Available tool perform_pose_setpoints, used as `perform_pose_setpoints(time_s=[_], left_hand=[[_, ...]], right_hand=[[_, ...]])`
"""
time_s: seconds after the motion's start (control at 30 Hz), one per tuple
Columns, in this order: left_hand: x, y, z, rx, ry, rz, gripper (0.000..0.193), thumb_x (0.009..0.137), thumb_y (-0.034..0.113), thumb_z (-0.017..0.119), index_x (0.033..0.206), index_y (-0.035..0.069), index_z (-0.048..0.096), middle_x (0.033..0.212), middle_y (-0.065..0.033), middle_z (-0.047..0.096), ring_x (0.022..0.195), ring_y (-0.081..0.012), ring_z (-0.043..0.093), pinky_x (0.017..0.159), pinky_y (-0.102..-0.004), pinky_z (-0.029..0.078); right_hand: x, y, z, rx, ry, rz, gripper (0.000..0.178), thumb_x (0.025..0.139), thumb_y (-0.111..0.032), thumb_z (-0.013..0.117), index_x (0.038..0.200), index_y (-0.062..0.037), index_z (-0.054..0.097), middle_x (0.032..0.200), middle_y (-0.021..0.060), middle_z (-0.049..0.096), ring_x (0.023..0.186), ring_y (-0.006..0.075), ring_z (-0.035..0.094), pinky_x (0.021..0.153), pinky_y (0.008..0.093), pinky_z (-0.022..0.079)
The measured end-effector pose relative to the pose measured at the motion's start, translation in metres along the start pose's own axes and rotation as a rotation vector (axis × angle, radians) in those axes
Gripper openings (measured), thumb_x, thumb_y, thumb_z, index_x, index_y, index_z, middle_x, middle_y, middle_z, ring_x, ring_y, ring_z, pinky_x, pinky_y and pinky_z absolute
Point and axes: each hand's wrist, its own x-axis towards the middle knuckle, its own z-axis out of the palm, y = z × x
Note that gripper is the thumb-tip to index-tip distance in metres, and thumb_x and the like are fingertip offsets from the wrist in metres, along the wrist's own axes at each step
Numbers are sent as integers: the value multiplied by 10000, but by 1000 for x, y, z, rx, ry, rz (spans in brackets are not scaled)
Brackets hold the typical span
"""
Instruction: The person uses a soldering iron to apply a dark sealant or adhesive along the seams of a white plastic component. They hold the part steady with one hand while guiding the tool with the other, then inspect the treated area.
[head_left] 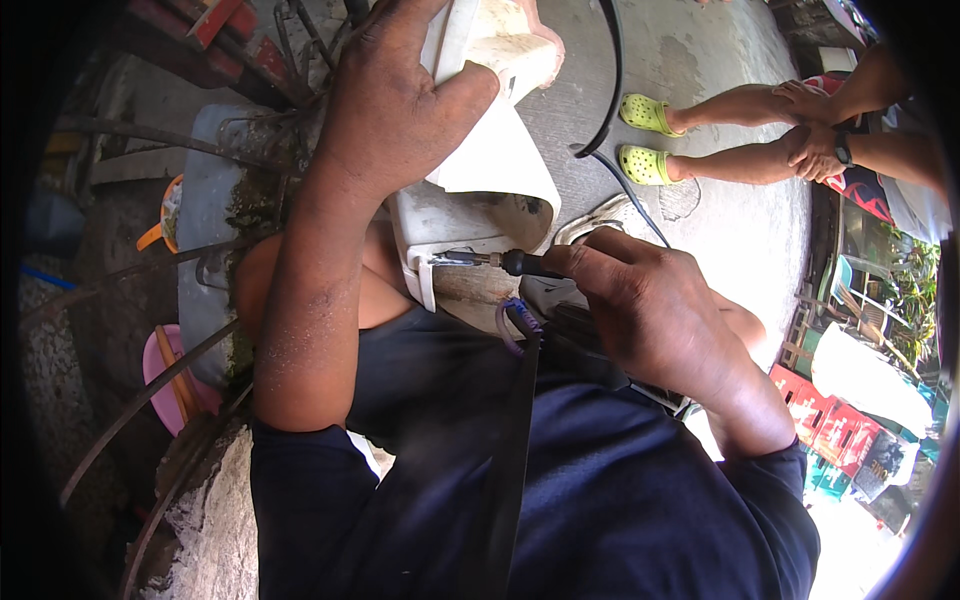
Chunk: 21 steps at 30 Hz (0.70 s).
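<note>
Left hand (pixel 395 110) clamped white plastic housing (pixel 470 200) on lap; right hand (pixel 650 310) gripped screwdriver (pixel 500 261) by handle. Housing looked light, stiff, probably brittle; best held by edges.

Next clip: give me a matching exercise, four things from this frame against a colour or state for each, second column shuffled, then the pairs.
Things:
1. left hand
2. right hand
3. clogs
4. plastic housing

States:
A. yellow-green, on another person's feet
B. grips a dark-handled screwdriver
C. white, scuffed, screwdriver tip at its lower edge
D. pressed on top of the housing

Pairs: 1-D, 2-B, 3-A, 4-C
</note>
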Motion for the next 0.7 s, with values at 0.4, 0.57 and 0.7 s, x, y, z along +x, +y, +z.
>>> perform_pose_setpoints(time_s=[0.4, 0.57, 0.7], left_hand=[[0, -3, -1, -26, 0, -76, 577, 772, -8, 639, 1345, 16, 580, 1274, -235, 655, 1233, -368, 651, 1035, -418, 507], [-5, 2, -3, 149, 41, 142, 571, 774, -5, 638, 1342, 19, 574, 1277, -242, 648, 1240, -382, 642, 1048, -420, 498], [0, -4, 0, 18, 1, -36, 571, 774, -8, 633, 1341, 24, 571, 1306, -251, 636, 1279, -388, 620, 1084, -416, 478]], right_hand=[[3, 8, 4, 41, 43, -18, 434, 811, 16, 675, 1211, -144, 725, 965, 94, 692, 866, 357, 724, 736, 459, 586], [0, 9, 4, 8, 39, -30, 435, 796, -1, 679, 1204, -143, 729, 943, 97, 689, 851, 348, 728, 729, 460, 589], [-3, 11, 0, 56, 66, -24, 432, 803, 11, 666, 1202, -142, 732, 962, 105, 697, 852, 352, 727, 728, 465, 587]])
